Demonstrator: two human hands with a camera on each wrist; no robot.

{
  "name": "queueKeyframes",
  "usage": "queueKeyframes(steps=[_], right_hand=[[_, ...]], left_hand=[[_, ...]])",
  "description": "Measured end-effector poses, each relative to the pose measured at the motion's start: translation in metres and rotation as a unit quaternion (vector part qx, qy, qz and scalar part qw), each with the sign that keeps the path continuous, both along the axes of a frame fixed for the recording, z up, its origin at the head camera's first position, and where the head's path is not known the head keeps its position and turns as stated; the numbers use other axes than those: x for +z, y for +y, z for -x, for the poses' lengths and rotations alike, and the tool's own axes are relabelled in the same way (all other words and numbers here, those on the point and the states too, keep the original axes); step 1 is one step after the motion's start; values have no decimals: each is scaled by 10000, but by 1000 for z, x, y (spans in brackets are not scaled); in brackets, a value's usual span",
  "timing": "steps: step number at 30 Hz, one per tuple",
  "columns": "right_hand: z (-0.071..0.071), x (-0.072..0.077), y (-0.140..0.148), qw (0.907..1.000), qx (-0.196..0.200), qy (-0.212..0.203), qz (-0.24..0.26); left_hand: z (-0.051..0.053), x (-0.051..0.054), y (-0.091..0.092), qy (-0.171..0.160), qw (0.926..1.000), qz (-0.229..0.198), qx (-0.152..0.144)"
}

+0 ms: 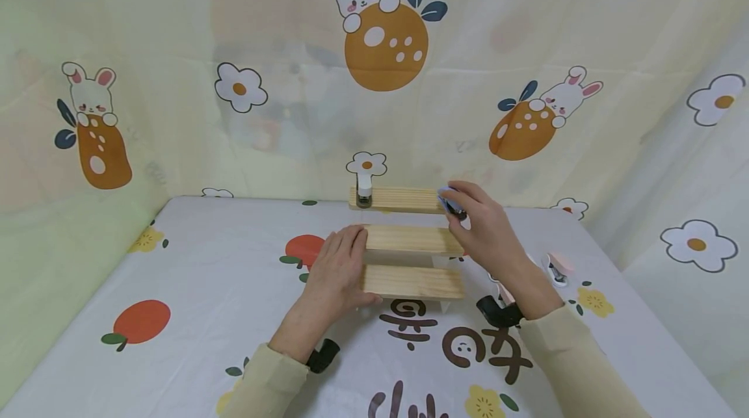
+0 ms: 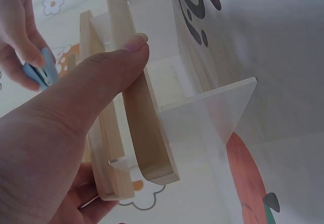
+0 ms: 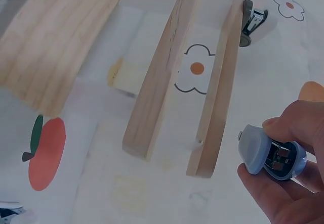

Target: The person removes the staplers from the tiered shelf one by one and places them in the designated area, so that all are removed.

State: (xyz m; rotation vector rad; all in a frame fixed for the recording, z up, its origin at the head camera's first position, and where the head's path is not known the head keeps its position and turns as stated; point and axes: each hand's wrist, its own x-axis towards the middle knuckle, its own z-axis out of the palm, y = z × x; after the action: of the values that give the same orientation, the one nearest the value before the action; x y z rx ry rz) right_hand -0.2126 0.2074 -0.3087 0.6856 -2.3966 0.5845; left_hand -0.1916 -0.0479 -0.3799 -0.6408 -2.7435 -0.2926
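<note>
A three-tier stand of wooden boards (image 1: 412,281) on clear side panels (image 2: 212,107) stands on the table. My left hand (image 1: 336,268) grips its left end, thumb (image 2: 114,59) over the front board and fingers around the middle one. My right hand (image 1: 488,229) pinches a small blue stapler (image 3: 255,148) between thumb and fingers, at the right end of the back, topmost board (image 1: 404,199). Whether the stapler touches that board is hard to tell in the head view; the right wrist view shows a gap. A white and grey stapler (image 1: 364,190) stands on that board's left end.
A pink stapler (image 1: 560,267) lies on the table to the right. Another pinkish item (image 1: 503,291) is partly hidden under my right wrist. The patterned tablecloth (image 1: 199,275) covers the table, with a printed curtain (image 1: 281,132) behind it.
</note>
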Motion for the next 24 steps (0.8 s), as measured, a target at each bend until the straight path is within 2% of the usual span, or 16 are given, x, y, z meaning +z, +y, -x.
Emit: queueKeyframes(steps=[12, 19, 24], right_hand=[[-14, -8, 20, 9998, -39, 205, 81], [-22, -13, 30, 9996, -274, 76, 95], [-26, -18, 37, 9991, -385, 151, 67]], left_hand=[[-1, -1, -1, 42, 10000, -6, -5], [-2, -1, -1, 62, 10000, -5, -46], [-2, 0, -1, 79, 9999, 7, -68]])
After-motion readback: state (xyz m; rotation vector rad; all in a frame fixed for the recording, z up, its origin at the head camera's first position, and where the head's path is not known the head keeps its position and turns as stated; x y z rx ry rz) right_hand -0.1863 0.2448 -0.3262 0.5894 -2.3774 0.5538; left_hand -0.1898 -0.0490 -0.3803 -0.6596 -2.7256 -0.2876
